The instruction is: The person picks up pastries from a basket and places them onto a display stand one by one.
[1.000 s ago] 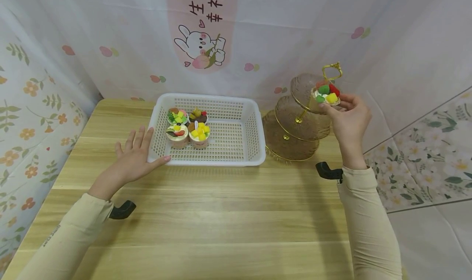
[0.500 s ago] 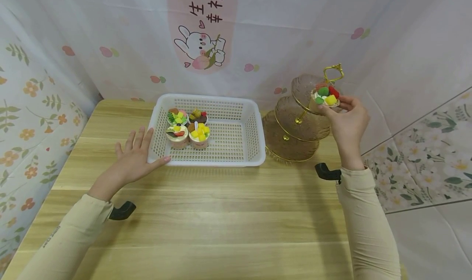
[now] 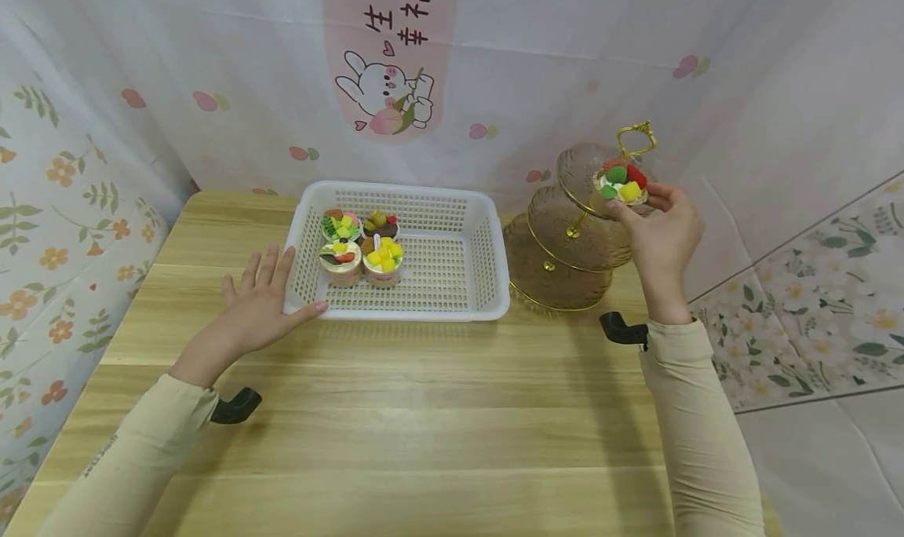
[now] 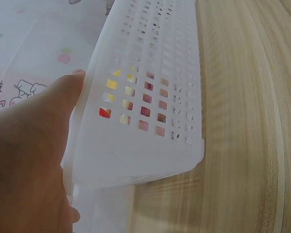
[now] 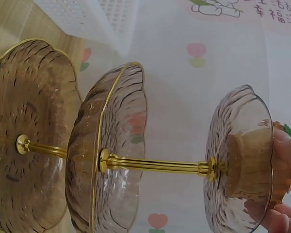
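In the head view, my right hand [image 3: 662, 235] pinches a toy cupcake [image 3: 613, 182] with green, red and yellow fruit pieces on cream. The cupcake is at the top tier of a three-tier stand [image 3: 565, 258] of brownish see-through plates with gold edges. Seen from the right wrist, the cupcake's base shows through the top plate [image 5: 218, 121], fingers at its far side. My left hand [image 3: 256, 305] lies with straight, spread fingers on the left front corner of a white perforated basket [image 3: 410, 314], its thumb along the rim. Several fruit-topped cupcakes [image 3: 382, 262] stand in the basket's left half.
All of this stands on a wooden table [image 3: 424, 419]. A printed curtain [image 3: 530, 58] hangs right behind the basket and stand. A gold loop handle [image 3: 638, 138] rises from the stand's top, close behind the held cupcake.
My right hand has shifted very slightly left with the cupcake, still at the top tier. The left hand and the basket have stayed in place.
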Demonstrator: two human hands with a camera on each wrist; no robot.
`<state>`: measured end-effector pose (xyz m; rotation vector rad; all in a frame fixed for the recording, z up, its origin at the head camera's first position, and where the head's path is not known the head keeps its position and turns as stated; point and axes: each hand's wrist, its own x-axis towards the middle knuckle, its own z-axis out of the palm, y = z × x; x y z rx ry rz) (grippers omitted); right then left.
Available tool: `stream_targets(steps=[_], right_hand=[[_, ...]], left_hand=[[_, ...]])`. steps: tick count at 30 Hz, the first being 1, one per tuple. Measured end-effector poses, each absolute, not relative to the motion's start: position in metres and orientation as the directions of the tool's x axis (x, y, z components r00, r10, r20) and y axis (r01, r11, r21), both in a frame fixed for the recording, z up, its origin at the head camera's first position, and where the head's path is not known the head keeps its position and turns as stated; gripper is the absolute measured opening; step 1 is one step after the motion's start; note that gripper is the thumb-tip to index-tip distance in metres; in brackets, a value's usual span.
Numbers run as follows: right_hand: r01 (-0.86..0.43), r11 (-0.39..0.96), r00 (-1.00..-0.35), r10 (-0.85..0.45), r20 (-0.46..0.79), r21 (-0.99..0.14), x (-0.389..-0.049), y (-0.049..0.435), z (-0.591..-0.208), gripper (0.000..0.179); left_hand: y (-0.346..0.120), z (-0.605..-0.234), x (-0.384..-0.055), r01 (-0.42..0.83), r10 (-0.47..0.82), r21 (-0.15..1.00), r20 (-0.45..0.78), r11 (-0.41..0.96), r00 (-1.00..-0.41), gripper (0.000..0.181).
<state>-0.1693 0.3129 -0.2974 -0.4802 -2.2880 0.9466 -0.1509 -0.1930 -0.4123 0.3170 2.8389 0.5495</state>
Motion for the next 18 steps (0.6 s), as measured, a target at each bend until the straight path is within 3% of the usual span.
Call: stream_targets(steps=[18], right_hand=[[0.127, 0.680, -0.774, 0.523, 0.357, -0.722, -0.1638, 0.3126, -0.2944, 0.075]], left_hand=[[-0.1931, -0.4110, -0.1496, 0.163, 0.257, 0.411, -0.186, 0.897, -0.948, 0.111]])
